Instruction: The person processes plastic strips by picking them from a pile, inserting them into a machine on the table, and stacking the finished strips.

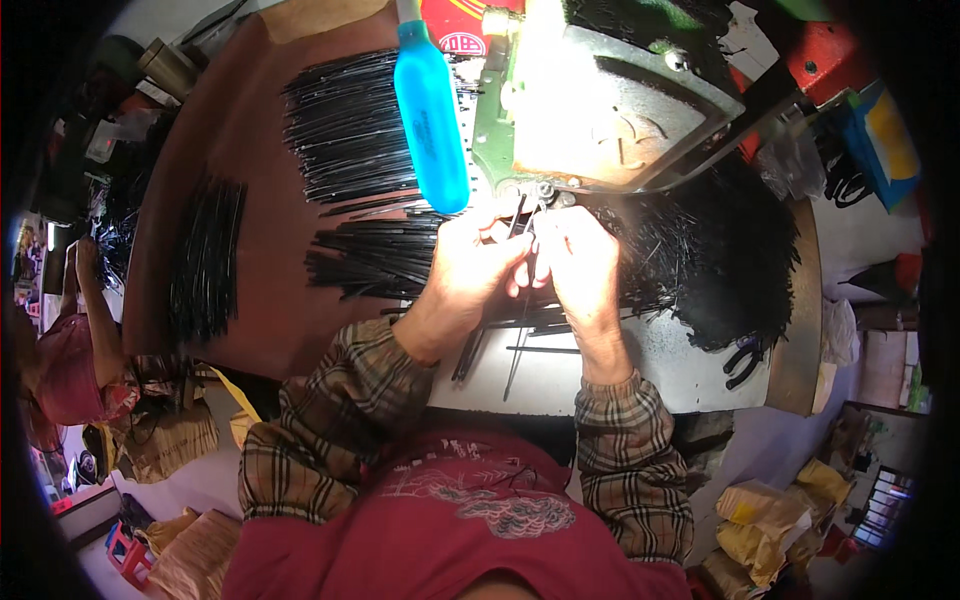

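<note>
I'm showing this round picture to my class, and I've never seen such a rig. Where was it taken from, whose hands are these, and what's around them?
There is no robot here: a camera worn on a person's head looks down, its fisheye lens bending straight edges. The left hand and right hand are the wearer's own, below checked sleeves. The left pinches a thin black strip; what the right holds, if anything, is hidden. On the table lie bundles of similar strips, with a dark pile and a black-handled tool to the right. Beyond the hands are a blue handle and a brightly lit metal plate.
</note>
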A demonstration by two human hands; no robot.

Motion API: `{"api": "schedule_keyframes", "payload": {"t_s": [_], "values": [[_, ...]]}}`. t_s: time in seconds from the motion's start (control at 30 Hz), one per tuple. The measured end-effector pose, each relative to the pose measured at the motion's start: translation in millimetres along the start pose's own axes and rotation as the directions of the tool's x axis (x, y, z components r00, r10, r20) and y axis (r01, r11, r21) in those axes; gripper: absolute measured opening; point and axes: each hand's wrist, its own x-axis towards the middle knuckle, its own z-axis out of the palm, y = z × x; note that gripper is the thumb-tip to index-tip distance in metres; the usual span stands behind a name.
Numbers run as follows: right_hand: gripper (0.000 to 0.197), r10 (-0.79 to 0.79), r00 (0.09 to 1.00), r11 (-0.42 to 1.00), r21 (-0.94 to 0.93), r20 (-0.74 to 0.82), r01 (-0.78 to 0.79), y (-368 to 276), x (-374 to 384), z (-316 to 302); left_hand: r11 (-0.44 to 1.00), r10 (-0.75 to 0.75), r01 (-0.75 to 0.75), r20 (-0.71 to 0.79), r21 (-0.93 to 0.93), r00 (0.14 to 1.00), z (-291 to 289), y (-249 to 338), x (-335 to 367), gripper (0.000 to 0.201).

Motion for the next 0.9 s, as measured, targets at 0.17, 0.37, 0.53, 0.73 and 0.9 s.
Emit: {"api": "schedule_keyframes", "payload": {"t_s": [0.17,0.37,0.53,0.73,0.9], "values": [[0.008,-0.038,0.999,0.999,-0.011,0.003,0.038,1,1,0,1.0,0.007,-0.006,-0.03,0.022,1.0,3,0,-1,0.017],[0.008,-0.077,0.996,0.997,0.036,0.046,0.075,5,7,-5,0.997,0.026,-0.021,-0.059,0.073,0.998,7,1,2,0.017],[0.01,-0.102,0.992,0.986,0.139,0.069,0.092,9,15,-8,0.997,0.067,-0.066,-0.05,0.033,0.996,8,-5,11,0.017],[0.014,-0.084,0.995,0.965,0.255,0.046,0.07,3,15,-7,0.998,0.056,-0.058,-0.068,-0.022,0.996,11,-4,14,0.017],[0.017,-0.06,0.996,0.936,0.351,0.074,0.03,0,15,-5,0.995,0.088,-0.088,-0.001,0.039,0.996,6,-3,14,0.02]]}}
